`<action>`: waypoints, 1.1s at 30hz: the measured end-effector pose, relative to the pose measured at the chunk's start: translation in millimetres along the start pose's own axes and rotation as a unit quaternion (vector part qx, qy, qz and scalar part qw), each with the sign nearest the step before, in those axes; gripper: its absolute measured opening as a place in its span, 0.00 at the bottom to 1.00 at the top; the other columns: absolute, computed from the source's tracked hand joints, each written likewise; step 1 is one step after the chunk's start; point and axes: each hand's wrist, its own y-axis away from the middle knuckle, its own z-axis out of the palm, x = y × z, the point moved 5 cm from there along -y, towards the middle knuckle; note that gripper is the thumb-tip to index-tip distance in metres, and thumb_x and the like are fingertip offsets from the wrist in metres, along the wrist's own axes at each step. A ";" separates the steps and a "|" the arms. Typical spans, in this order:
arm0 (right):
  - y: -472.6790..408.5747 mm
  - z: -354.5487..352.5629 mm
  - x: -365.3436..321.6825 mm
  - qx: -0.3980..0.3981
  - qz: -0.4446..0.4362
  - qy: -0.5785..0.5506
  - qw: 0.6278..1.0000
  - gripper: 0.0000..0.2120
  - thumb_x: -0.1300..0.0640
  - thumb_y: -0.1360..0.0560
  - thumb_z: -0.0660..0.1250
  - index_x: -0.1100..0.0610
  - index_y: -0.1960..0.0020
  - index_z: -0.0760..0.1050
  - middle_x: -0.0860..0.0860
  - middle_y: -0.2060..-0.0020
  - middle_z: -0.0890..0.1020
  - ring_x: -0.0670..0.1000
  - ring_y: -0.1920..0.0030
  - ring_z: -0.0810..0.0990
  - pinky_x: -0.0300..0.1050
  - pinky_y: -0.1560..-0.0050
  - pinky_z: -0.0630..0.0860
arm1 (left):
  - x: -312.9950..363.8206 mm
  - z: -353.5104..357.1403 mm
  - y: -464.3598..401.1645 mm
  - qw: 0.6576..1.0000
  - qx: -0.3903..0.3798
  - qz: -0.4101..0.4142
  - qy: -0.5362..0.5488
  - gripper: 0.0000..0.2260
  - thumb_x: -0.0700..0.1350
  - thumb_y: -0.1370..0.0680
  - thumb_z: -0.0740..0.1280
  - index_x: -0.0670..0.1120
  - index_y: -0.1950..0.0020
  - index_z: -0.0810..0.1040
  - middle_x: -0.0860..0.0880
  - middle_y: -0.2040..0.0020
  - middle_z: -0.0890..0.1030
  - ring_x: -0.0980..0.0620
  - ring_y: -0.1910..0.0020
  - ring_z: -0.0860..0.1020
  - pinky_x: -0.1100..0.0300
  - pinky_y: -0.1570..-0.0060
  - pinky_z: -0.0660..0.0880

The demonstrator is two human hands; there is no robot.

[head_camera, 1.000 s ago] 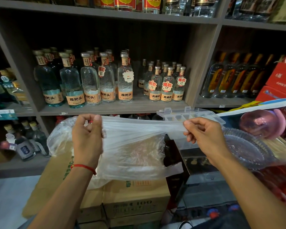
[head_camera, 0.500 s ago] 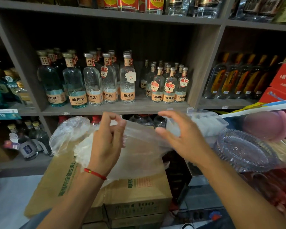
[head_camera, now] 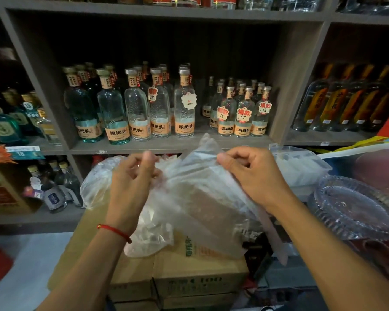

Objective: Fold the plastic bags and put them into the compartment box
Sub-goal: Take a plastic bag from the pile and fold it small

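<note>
Both hands hold 1 clear plastic bag [head_camera: 202, 205] up over the cardboard boxes [head_camera: 189, 277]. The left hand [head_camera: 133, 182] pinches its upper edge at 9 o'clock; the right hand [head_camera: 254, 176] pinches it at 3 o'clock, fingers curled. The clear compartment box [head_camera: 301, 162] sits just beyond the right hand, below the shelf of bottles [head_camera: 184, 108].

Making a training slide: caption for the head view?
Both hands, left and right, pinch a clear plastic bag before shelved bottles.
</note>
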 end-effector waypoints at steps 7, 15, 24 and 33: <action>6.4 -35.4 19.1 0.175 0.080 -0.035 0.981 0.09 0.47 0.21 0.73 0.50 0.56 0.86 0.49 0.61 0.87 0.48 0.58 0.86 0.44 0.56 0.82 | -19.8 48.8 29.1 0.951 -0.243 -0.175 0.075 0.17 0.41 0.24 0.76 0.41 0.37 0.78 0.40 0.47 0.87 0.42 0.47 0.86 0.49 0.45 0.83; 25.8 -50.8 60.4 0.110 0.285 -0.154 0.940 0.24 0.36 0.22 0.67 0.56 0.45 0.86 0.54 0.55 0.89 0.56 0.56 0.87 0.54 0.49 0.82 | -23.8 40.2 17.9 0.969 -0.173 -0.152 0.085 0.17 0.36 0.23 0.73 0.43 0.35 0.76 0.36 0.52 0.86 0.41 0.53 0.86 0.52 0.54 0.83; 37.7 -47.7 69.0 0.046 0.229 -0.114 0.966 0.09 0.54 0.24 0.75 0.56 0.45 0.86 0.51 0.51 0.89 0.51 0.46 0.87 0.45 0.42 0.80 | -31.5 35.0 9.2 0.977 -0.090 -0.162 0.101 0.16 0.44 0.21 0.72 0.48 0.34 0.75 0.41 0.59 0.85 0.49 0.61 0.82 0.54 0.55 0.83; 37.5 -54.7 57.9 0.088 0.205 -0.092 0.971 0.04 0.56 0.21 0.73 0.56 0.47 0.84 0.52 0.56 0.89 0.48 0.55 0.86 0.43 0.53 0.81 | -27.6 40.6 18.9 0.988 -0.128 -0.084 0.009 0.24 0.37 0.21 0.73 0.60 0.31 0.76 0.49 0.67 0.81 0.52 0.63 0.82 0.63 0.56 0.80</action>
